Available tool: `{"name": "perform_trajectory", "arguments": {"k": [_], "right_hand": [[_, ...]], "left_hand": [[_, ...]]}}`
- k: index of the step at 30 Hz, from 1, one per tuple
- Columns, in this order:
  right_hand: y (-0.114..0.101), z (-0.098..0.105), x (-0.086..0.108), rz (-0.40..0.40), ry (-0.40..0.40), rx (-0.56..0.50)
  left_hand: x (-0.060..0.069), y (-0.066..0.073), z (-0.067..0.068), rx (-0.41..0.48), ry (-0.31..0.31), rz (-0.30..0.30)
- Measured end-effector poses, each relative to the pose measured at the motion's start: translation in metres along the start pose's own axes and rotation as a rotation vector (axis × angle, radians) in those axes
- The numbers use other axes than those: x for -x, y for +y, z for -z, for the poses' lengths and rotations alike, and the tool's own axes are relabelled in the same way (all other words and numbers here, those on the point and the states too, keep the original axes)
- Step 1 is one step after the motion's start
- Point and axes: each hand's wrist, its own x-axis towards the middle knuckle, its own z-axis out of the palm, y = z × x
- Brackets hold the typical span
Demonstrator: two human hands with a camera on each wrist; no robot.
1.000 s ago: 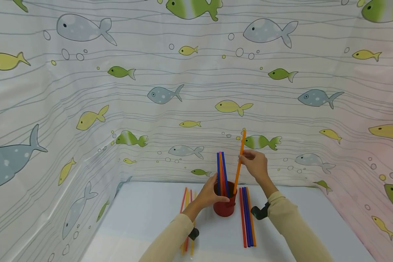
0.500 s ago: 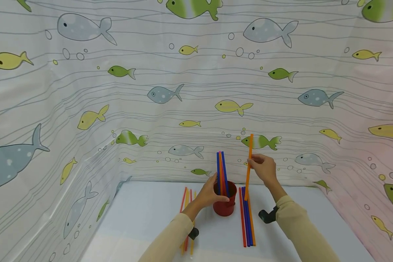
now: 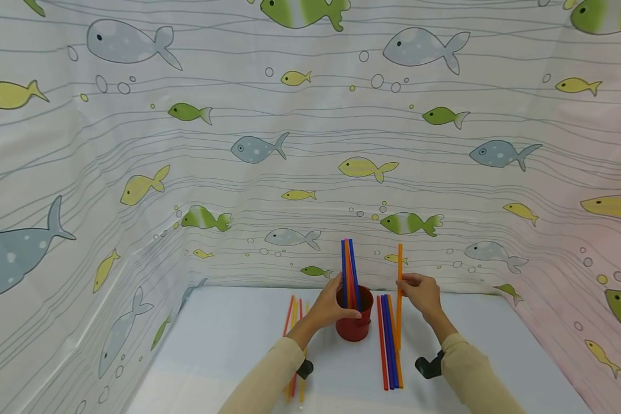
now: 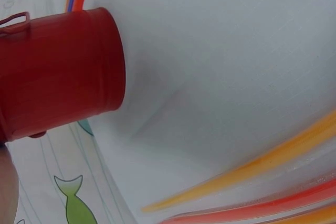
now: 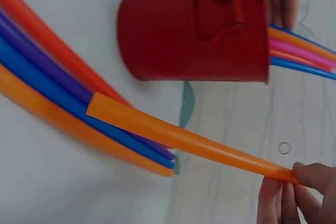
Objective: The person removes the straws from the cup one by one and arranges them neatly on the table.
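Note:
My left hand (image 3: 327, 305) grips the rim of a red metal cup (image 3: 353, 330), which stands upright on the table. Several straws lean in the cup, among them a blue straw (image 3: 355, 270) and a pink straw (image 5: 299, 50). To the right of the cup, my right hand (image 3: 423, 292) pinches an orange straw (image 3: 399, 313) by its upper part. Its lower end hangs over a row of straws lying side by side: a red straw (image 3: 382, 345), a purple straw (image 5: 47, 53), a blue straw (image 5: 79, 114) and another orange straw (image 3: 401, 376).
Left of the cup, thinner yellow straws (image 4: 252, 169) and red straws (image 4: 262, 209) lie on the white table (image 3: 227, 345), partly behind the left forearm. A fish-patterned curtain (image 3: 310, 144) rises behind the table and along both sides.
The orange straw has come away from the cup's mouth. My right hand has carried it right, then lowered it towards the row. My left hand has stayed on the cup.

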Motion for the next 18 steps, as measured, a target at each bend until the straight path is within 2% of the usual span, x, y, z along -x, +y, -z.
{"name": "perform_trajectory", "arguments": {"k": [7,18], "right_hand": [[0.029,-0.008,0.008,-0.068,-0.036,0.019],[0.058,-0.016,0.017,-0.161,-0.071,0.067]], "left_hand": [[0.000,0.000,0.000,0.003,-0.004,0.008],[-0.001,-0.002,0.000,0.003,-0.007,0.001]]}}
